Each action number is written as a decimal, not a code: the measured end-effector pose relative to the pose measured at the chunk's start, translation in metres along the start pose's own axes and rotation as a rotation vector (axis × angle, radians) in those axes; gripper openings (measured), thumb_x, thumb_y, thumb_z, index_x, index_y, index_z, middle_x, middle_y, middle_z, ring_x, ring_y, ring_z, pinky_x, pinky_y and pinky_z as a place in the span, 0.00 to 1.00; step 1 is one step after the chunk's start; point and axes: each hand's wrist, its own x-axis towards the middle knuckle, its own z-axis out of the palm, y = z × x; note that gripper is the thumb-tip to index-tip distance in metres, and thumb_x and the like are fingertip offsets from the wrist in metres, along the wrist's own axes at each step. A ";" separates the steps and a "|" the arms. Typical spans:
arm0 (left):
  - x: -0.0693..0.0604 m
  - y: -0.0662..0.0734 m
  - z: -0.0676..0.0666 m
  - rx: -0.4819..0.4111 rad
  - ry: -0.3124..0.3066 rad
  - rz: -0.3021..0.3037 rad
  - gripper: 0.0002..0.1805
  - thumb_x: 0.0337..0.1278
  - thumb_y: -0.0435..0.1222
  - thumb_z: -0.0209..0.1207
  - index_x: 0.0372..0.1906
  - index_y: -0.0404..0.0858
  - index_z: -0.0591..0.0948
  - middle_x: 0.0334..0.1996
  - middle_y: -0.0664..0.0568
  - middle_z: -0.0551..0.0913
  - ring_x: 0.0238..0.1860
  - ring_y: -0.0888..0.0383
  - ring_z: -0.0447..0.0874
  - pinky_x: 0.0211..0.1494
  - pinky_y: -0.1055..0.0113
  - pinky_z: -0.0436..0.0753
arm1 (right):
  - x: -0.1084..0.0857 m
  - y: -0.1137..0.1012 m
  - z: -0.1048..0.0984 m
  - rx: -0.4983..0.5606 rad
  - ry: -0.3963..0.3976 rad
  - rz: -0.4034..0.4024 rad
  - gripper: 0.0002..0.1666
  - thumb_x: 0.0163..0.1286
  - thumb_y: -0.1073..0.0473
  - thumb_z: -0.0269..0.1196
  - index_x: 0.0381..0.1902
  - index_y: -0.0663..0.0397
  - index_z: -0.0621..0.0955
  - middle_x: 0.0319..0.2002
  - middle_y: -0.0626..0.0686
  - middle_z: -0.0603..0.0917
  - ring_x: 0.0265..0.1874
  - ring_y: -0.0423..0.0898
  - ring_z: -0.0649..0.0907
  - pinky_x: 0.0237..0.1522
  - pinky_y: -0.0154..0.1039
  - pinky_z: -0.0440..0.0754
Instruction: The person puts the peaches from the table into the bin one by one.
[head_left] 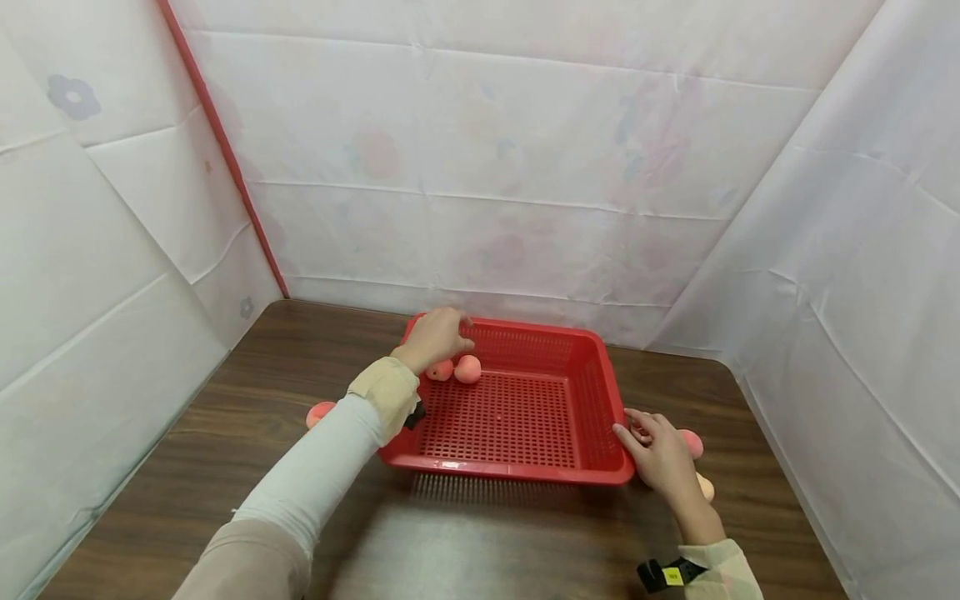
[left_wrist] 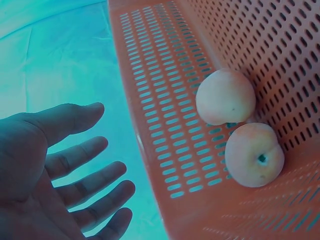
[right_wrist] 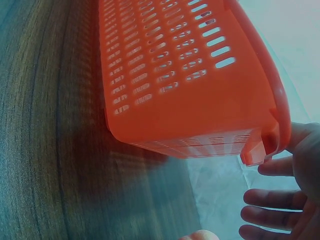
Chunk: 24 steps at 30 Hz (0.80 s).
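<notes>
On a wood-grained worktop (head_left: 217,475), a person's right hand (head_left: 660,457) has its grip pinching the right rim of a red basket (head_left: 517,472), while the left hand (head_left: 435,339), its grip loose with fingers apart, hovers near two peaches (head_left: 468,369) inside the far left corner, before white sheeting (head_left: 480,150).

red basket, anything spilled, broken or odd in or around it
Nothing stands out as damaged or odd. The red basket looks intact where visible, with two peaches inside. Three fruits lie outside on the table: one to its left, a pink one and a paler one near the right hand.
</notes>
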 end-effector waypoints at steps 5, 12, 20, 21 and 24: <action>0.000 0.001 -0.007 0.053 0.035 0.019 0.21 0.55 0.42 0.66 0.52 0.37 0.82 0.49 0.47 0.82 0.50 0.46 0.78 0.51 0.51 0.76 | -0.001 0.001 -0.001 -0.005 0.012 -0.004 0.27 0.66 0.47 0.64 0.54 0.62 0.80 0.42 0.61 0.80 0.38 0.54 0.79 0.41 0.53 0.77; -0.001 0.002 -0.014 0.030 0.071 0.041 0.21 0.55 0.41 0.66 0.52 0.35 0.81 0.48 0.45 0.82 0.49 0.46 0.79 0.52 0.52 0.75 | -0.001 0.003 -0.002 -0.002 0.019 0.001 0.27 0.65 0.48 0.64 0.54 0.62 0.80 0.41 0.61 0.80 0.37 0.54 0.79 0.40 0.52 0.78; -0.007 -0.002 -0.023 0.034 0.076 0.034 0.21 0.56 0.41 0.64 0.54 0.37 0.81 0.51 0.44 0.81 0.52 0.45 0.77 0.53 0.50 0.75 | 0.000 0.006 -0.001 0.003 0.021 0.008 0.27 0.65 0.48 0.64 0.55 0.62 0.80 0.42 0.62 0.80 0.38 0.55 0.79 0.40 0.53 0.78; -0.008 -0.004 -0.024 0.033 0.077 0.029 0.22 0.56 0.41 0.64 0.55 0.37 0.81 0.52 0.44 0.81 0.53 0.45 0.77 0.53 0.50 0.74 | 0.000 0.006 -0.001 0.001 0.020 0.008 0.27 0.65 0.48 0.64 0.55 0.62 0.80 0.42 0.62 0.80 0.38 0.55 0.79 0.41 0.53 0.78; -0.011 -0.008 -0.028 0.023 0.079 0.019 0.22 0.56 0.41 0.64 0.55 0.36 0.81 0.52 0.43 0.81 0.53 0.45 0.76 0.53 0.50 0.74 | 0.001 0.006 -0.001 0.003 0.021 0.007 0.28 0.65 0.48 0.64 0.54 0.62 0.80 0.42 0.62 0.80 0.38 0.55 0.79 0.41 0.53 0.78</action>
